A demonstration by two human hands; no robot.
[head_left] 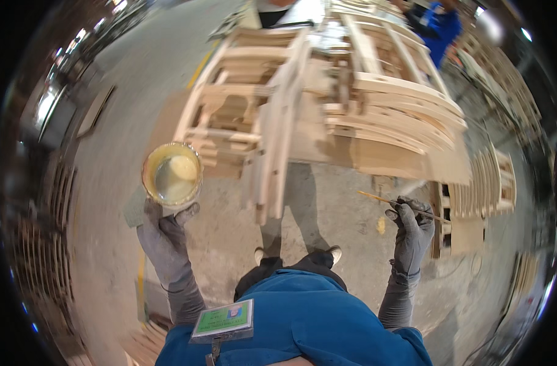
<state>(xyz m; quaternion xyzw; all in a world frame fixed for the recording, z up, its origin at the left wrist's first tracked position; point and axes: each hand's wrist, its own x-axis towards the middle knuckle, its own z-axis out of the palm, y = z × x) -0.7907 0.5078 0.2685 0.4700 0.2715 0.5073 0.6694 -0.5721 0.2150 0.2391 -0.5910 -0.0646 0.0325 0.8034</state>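
Two gloved hands were in view, with one cup, one slim stick and three main groups of wooden frames. The left grip (163, 229) was closed around the lower part of the cup (168, 150), its thumb by the right side of the wall; the other fingers were mostly hidden. The cup stood just beyond that grip, its mouth turned up to the camera, with one pool of pale liquid (174, 180) inside. One grey-green pad (133, 207) showed just beside the same hand (whether the fingers held it too, I could not tell).

The right grip (414, 229) was pinched on the stick (376, 196), which lay across the fingers: the yellowish end pointed left, clear of the glove, and the other end stuck out to the right. Cup and stick were well apart.

Ahead, two groups of pale frames, the left stack (232, 89) and the right stack (406, 100), lay near cardboard (382, 160); blur kept their pieces from being counted. The third, a smaller bundle (483, 183), stood beyond the right hand. One badge (223, 320) hung on the blue garment (303, 323), and two shoes (335, 254) showed on the floor (229, 219).
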